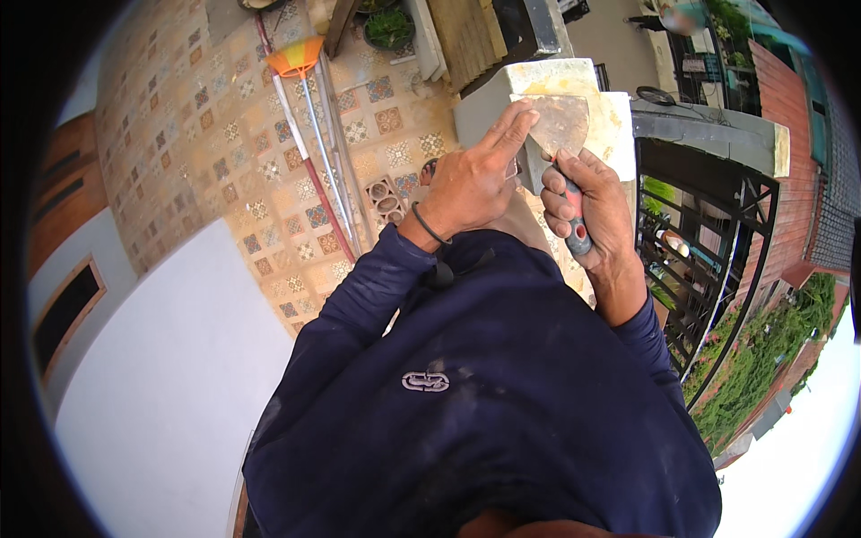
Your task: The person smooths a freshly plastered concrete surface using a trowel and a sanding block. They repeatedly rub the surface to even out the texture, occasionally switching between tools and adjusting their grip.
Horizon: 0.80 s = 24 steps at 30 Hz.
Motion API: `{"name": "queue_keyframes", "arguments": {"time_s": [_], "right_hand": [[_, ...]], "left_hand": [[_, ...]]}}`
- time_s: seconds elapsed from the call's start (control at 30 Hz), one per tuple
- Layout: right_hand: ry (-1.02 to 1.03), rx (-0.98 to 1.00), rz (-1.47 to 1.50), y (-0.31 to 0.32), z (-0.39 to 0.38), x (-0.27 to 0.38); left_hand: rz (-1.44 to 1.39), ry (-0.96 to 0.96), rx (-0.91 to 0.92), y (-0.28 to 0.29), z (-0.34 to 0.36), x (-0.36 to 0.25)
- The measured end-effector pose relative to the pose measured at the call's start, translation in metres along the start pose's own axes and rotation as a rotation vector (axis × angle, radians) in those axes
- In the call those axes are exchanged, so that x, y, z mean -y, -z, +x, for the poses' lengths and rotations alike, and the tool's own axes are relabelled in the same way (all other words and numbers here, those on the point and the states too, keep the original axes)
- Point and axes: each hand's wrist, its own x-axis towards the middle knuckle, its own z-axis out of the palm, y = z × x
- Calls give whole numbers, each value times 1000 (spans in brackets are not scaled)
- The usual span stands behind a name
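Note:
My right hand (592, 206) is closed round the red and grey handle of a putty scraper (562, 125), whose broad, stained metal blade lies at the top of a white, yellow-stained block-like surface (610, 125) on a grey pillar. My left hand (475, 179) has its index and middle fingers stretched out onto the blade's left side; its thumb and other fingers are mostly hidden. A dark band circles my left wrist.
Patterned floor tiles (242, 134) hold an orange rake (293, 58), long poles (332, 215), a hollow block (384, 202) and a potted plant (387, 31). A white wall (161, 359) curves at left, a black metal gate (735, 251) stands at right. Another person (677, 20) is at top right.

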Motion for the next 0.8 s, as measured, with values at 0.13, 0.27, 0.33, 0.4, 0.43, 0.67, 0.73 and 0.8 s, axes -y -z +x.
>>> {"name": "queue_keyframes", "arguments": {"time_s": [0.13, 0.27, 0.33, 0.4, 0.43, 0.67, 0.73, 0.8], "right_hand": [[-76, -88, -42, -2, 1, 2], [-53, -28, 12, 0, 6, 3], [-114, -107, -24, 3, 8, 3], [-90, -58, -21, 4, 7, 4], [-67, -23, 4, 5, 8, 4], [-51, -39, -42, 2, 14, 3], [-54, -49, -45, 0, 15, 3], [-41, -50, -40, -1, 16, 4]], "left_hand": [[-9, -50, 15, 0, 2, 1], [12, -17, -44, 0, 6, 4], [12, -8, -12, 1, 7, 5], [8, -56, -74, 1, 6, 4], [-19, -47, -9, 2, 6, 4], [-5, -27, 15, 4, 11, 3], [7, -43, -62, 5, 15, 5], [47, -4, -102, 5, 18, 8]]}}
